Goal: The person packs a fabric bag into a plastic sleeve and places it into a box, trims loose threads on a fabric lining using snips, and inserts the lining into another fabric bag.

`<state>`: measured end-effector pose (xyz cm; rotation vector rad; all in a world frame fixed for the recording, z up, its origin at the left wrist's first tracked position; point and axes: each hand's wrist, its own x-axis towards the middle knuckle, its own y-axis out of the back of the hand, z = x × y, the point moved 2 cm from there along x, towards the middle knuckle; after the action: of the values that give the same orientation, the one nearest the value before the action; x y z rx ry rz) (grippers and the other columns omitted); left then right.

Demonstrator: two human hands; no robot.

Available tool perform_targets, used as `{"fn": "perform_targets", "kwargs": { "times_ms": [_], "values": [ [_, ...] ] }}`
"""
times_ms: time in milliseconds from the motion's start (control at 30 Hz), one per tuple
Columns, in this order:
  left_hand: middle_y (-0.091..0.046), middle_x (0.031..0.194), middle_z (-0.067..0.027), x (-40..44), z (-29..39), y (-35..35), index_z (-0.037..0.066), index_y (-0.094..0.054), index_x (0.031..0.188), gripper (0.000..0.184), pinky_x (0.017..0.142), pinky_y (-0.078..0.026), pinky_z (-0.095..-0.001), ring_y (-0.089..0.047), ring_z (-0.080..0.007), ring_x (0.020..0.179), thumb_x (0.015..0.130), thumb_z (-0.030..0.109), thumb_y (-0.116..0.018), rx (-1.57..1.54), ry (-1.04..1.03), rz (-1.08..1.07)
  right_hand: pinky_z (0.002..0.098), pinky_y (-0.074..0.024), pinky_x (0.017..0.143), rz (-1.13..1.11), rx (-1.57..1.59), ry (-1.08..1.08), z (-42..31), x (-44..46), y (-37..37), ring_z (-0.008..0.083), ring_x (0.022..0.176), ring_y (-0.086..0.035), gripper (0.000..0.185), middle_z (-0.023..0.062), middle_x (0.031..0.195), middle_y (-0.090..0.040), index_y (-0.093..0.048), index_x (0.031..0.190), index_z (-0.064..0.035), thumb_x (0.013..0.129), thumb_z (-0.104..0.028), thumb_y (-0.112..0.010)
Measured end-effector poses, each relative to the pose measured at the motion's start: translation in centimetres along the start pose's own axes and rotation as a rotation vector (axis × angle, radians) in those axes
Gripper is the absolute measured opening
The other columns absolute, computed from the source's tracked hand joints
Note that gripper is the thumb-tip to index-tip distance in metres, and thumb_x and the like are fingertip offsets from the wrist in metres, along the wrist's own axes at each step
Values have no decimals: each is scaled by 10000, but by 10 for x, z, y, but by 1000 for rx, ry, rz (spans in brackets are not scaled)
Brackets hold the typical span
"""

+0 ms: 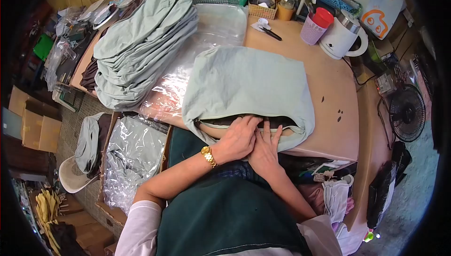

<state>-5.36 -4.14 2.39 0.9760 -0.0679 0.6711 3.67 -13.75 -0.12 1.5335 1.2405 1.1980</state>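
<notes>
A pale green cloth bag (253, 84) lies flat on the table in front of me. Its long zipped opening (225, 120) gapes toward me and shows a dark inside. My left hand (235, 138), with a gold watch at the wrist, has its fingers bent together at the near edge of that opening; the fingertips are partly hidden. Beside it and touching it, my right hand (265, 152) rests on the same edge with its fingers stretched out and apart.
A stack of similar pale green cloth pieces (141, 44) stands at the left on clear plastic sheeting (218, 28). A box of plastic-wrapped cloth (134, 150) sits below it. Small black snips (271, 33), a pink cup (314, 29) and a white kettle (339, 37) stand toward the back right. A black fan (407, 112) is farther right.
</notes>
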Motion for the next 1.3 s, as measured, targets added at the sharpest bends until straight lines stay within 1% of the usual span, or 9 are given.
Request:
{"fn": "perform_targets", "kwargs": {
  "times_ms": [200, 367, 700, 800, 900, 1000, 1100, 1233, 1300],
  "values": [
    [-630, 876, -260, 19, -7, -12, -64, -566, 1072, 308, 714, -511, -484, -628, -419, 792, 905, 178, -473, 129, 221, -260, 712, -87, 1071, -40, -52, 6, 4, -3, -10, 450, 1382, -254, 544, 181, 1432, -421, -491, 1342, 17, 865, -233, -566],
    [-633, 907, -288, 38, -32, -37, -54, -569, 1058, 280, 765, -513, -484, -642, -402, 839, 889, 150, -478, 141, 41, -290, 690, -104, 1076, -110, -6, -1, 4, 0, 1, 441, 1392, -239, 551, 171, 1447, -410, -502, 1358, -46, 875, -300, -578],
    [-640, 900, -232, 17, 3, -3, -52, -581, 989, 272, 742, -501, -452, -628, -390, 810, 782, 125, -571, 312, 259, -349, 678, -100, 1073, -92, -105, 4, 6, 1, -6, 418, 1411, -187, 555, 131, 1493, -355, -507, 1363, -77, 868, -310, -599],
    [-611, 1104, -266, 32, -25, -23, -70, -582, 1104, 360, 929, -449, -447, -586, -392, 1056, 817, 143, -543, 207, -45, -123, 676, -120, 1066, -130, -28, -15, 5, 3, 2, 414, 1407, -195, 597, 121, 1493, -347, -503, 1364, -87, 838, -323, -657],
    [-617, 1140, -243, 67, -60, -51, -4, -640, 1102, 350, 978, -421, -457, -590, -394, 1046, 844, 181, -494, 288, -153, -100, 671, -136, 1065, -138, 9, -19, 1, 5, 10, 409, 1408, -199, 638, 115, 1493, -344, -485, 1380, -107, 814, -311, -698],
    [-641, 1129, -194, 95, -74, -60, 46, -666, 1079, 337, 953, -432, -468, -606, -382, 1020, 854, 222, -488, 270, -192, 252, 665, -150, 1065, -108, 25, -23, 1, 8, 14, 398, 1410, -208, 682, 110, 1494, -342, -463, 1398, -125, 792, -297, -727],
    [-659, 1113, -167, 111, -73, -56, 75, -667, 1095, 343, 928, -446, -464, -617, -380, 999, 859, 247, -488, 311, -66, 110, 660, -153, 1070, -124, 40, -43, 4, 13, 17, 387, 1411, -216, 717, 108, 1499, -337, -448, 1409, -134, 776, -291, -744],
    [-627, 1167, -197, 85, -55, -53, 11, -618, 1171, 393, 905, -464, -430, -590, -381, 1069, 880, 246, -496, 297, 76, -413, 656, -146, 1081, -201, 70, -57, 12, 13, 15, 384, 1416, -211, 736, 109, 1517, -314, -443, 1407, -115, 761, -283, -755],
    [-633, 1141, -176, 39, -11, -23, 2, -624, 1135, 356, 857, -472, -428, -604, -348, 1044, 820, 164, -585, 157, -85, -343, 653, -129, 1096, -218, 88, -53, 19, 10, 13, 385, 1429, -188, 735, 111, 1532, -296, -449, 1394, -86, 757, -285, -756]
  ]
}}
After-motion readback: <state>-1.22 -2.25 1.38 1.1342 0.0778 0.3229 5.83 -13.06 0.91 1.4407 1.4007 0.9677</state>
